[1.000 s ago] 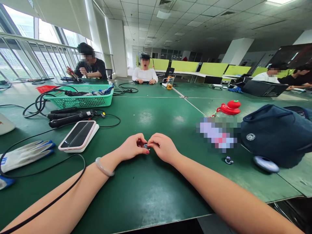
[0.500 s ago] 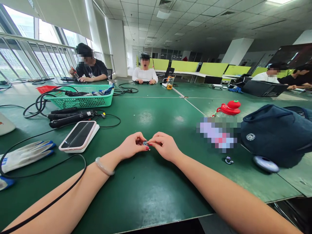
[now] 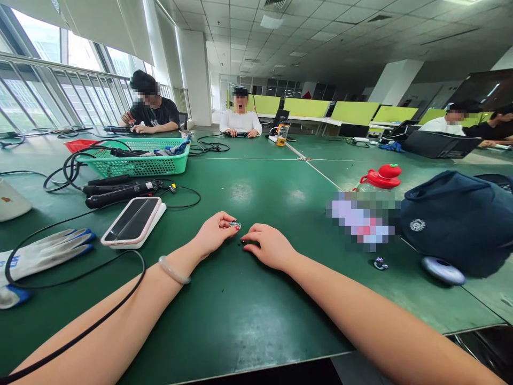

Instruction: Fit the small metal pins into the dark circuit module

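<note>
Between the thumb and fingers of my left hand (image 3: 216, 233) is a small metallic piece (image 3: 235, 225), too small to make out in detail. My right hand (image 3: 269, 246) rests low over the green table (image 3: 256, 310), just right of the piece and apart from it, thumb and fingers parted. Tiny dark specks (image 3: 241, 243) lie on the tabletop near its fingertips. Left of my left hand, a phone (image 3: 134, 220) lies on a white box.
Gloves (image 3: 48, 254), black tools (image 3: 120, 193), a green basket (image 3: 140, 164) and looping cable are at left. At right are a red-lidded bottle (image 3: 382, 177), a dark bag (image 3: 457, 224), a white oval object (image 3: 443, 271) and a small shiny item (image 3: 380, 263). Several people sit around the table.
My right hand has let go of the small piece, moved slightly right and down, and its fingers have parted. My left hand has shifted a little up and left with the piece.
</note>
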Motion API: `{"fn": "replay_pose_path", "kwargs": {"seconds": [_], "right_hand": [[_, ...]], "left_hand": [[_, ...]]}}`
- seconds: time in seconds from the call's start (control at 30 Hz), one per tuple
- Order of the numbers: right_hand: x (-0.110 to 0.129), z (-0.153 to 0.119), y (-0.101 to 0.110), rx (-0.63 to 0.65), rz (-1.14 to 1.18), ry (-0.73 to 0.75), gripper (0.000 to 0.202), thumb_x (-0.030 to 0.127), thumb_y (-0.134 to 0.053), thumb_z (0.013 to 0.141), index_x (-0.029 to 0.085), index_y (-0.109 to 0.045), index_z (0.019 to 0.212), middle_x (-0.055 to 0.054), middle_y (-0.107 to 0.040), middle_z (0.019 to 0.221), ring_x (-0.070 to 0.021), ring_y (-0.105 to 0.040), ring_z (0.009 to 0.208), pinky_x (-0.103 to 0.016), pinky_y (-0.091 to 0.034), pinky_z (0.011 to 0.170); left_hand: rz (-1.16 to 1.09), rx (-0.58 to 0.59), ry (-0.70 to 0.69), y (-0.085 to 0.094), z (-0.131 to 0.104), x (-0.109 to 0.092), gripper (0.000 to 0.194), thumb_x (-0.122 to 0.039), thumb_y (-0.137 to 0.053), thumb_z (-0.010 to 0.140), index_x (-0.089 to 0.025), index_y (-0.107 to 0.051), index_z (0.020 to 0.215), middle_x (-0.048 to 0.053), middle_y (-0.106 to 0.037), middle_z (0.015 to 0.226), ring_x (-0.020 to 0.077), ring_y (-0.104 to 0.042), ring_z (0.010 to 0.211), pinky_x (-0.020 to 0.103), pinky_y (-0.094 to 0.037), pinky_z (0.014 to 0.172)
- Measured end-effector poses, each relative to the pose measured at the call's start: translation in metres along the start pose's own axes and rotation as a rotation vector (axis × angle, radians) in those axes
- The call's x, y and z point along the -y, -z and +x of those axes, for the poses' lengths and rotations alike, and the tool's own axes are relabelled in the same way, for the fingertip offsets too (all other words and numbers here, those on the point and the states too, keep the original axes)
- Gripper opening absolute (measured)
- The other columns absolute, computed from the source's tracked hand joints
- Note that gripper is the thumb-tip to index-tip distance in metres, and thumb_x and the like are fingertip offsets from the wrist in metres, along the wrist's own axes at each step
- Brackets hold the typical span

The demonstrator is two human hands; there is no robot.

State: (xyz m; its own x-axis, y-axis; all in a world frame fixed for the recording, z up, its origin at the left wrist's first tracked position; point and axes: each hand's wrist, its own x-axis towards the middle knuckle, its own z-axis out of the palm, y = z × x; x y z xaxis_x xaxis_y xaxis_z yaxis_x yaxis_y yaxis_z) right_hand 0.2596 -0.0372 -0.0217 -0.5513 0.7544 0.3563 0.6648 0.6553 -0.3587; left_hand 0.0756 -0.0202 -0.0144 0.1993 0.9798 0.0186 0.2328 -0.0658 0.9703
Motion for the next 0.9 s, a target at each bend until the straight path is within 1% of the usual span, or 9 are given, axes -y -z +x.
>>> {"fn": "replay_pose_path", "kwargs": {"seconds": [0.1,0.2,0.33,0.4,0.47,0.57,0.63,0.77,0.9], "right_hand": [[0.001,0.002,-0.006,0.022,-0.057,0.041,0.021,0.031,-0.058,0.082,0.024,-0.069,0.099,-0.005,-0.061,0.089,-0.0157,-0.055,0.083,-0.029,-0.044,0.075],[0.002,0.004,-0.008,0.027,-0.071,0.056,0.016,0.029,-0.058,0.083,0.024,-0.072,0.090,-0.004,-0.062,0.086,-0.0152,-0.055,0.081,-0.029,-0.043,0.073],[0.002,0.004,-0.004,0.021,-0.055,0.094,0.013,0.025,-0.058,0.082,0.021,-0.071,0.081,-0.004,-0.061,0.081,-0.0150,-0.055,0.080,-0.028,-0.043,0.073],[0.002,0.003,0.000,-0.018,-0.005,0.087,0.013,0.024,-0.057,0.083,0.020,-0.069,0.081,-0.004,-0.061,0.082,-0.0138,-0.056,0.079,-0.027,-0.043,0.073],[0.002,0.002,0.003,-0.099,0.090,0.037,0.014,0.023,-0.055,0.084,0.020,-0.068,0.082,-0.003,-0.061,0.082,-0.0119,-0.055,0.075,-0.025,-0.043,0.070],[0.000,0.002,0.008,-0.242,0.251,-0.059,0.013,0.024,-0.055,0.084,0.020,-0.068,0.081,-0.001,-0.059,0.076,-0.0093,-0.050,0.063,-0.022,-0.042,0.061],[-0.001,0.003,0.009,-0.298,0.310,-0.096,0.013,0.026,-0.056,0.083,0.019,-0.067,0.080,-0.001,-0.058,0.073,-0.0088,-0.046,0.057,-0.022,-0.040,0.057],[-0.002,0.003,0.010,-0.314,0.327,-0.107,0.014,0.027,-0.057,0.082,0.020,-0.068,0.077,0.000,-0.058,0.072,-0.0086,-0.044,0.055,-0.023,-0.040,0.056],[0.002,0.002,0.012,-0.333,0.314,-0.071,0.014,0.027,-0.057,0.082,0.021,-0.069,0.078,-0.001,-0.058,0.074,-0.0082,-0.046,0.055,-0.022,-0.041,0.054]], "left_hand": [[0.017,0.011,-0.008,0.001,0.000,0.000,0.034,-0.030,-0.066,0.068,-0.016,-0.054,0.096,-0.006,-0.051,0.059,0.0087,-0.049,0.055,0.023,-0.038,0.057],[0.046,0.032,-0.027,0.001,-0.001,-0.001,0.038,-0.031,-0.065,0.069,-0.016,-0.058,0.103,-0.005,-0.053,0.061,0.0093,-0.049,0.056,0.024,-0.039,0.057],[0.063,0.063,-0.029,0.000,0.000,-0.001,0.037,-0.033,-0.067,0.068,-0.015,-0.063,0.099,0.001,-0.060,0.068,0.0120,-0.055,0.063,0.027,-0.044,0.062],[0.035,0.068,-0.024,0.000,0.000,0.000,0.037,-0.031,-0.070,0.065,-0.014,-0.063,0.097,0.003,-0.064,0.074,0.0137,-0.059,0.069,0.029,-0.047,0.069],[0.011,0.064,-0.027,0.000,0.000,0.001,0.036,-0.029,-0.072,0.063,-0.013,-0.062,0.094,0.004,-0.066,0.078,0.0149,-0.060,0.074,0.030,-0.048,0.073],[0.036,0.061,-0.037,-0.001,-0.001,-0.001,0.031,-0.029,-0.073,0.063,-0.014,-0.060,0.087,0.003,-0.066,0.076,0.0143,-0.060,0.071,0.030,-0.048,0.070],[0.059,0.077,-0.042,-0.003,-0.003,-0.004,0.029,-0.028,-0.072,0.063,-0.014,-0.059,0.084,0.002,-0.065,0.073,0.0137,-0.060,0.069,0.030,-0.048,0.069],[0.032,0.133,-0.048,-0.005,-0.008,-0.011,0.028,-0.027,-0.074,0.061,-0.015,-0.058,0.081,0.001,-0.066,0.070,0.0146,-0.061,0.069,0.031,-0.048,0.070],[-0.074,0.167,-0.011,-0.006,-0.011,-0.015,0.027,-0.029,-0.073,0.063,-0.015,-0.060,0.082,0.003,-0.067,0.074,0.0159,-0.063,0.074,0.032,-0.048,0.074]]}}
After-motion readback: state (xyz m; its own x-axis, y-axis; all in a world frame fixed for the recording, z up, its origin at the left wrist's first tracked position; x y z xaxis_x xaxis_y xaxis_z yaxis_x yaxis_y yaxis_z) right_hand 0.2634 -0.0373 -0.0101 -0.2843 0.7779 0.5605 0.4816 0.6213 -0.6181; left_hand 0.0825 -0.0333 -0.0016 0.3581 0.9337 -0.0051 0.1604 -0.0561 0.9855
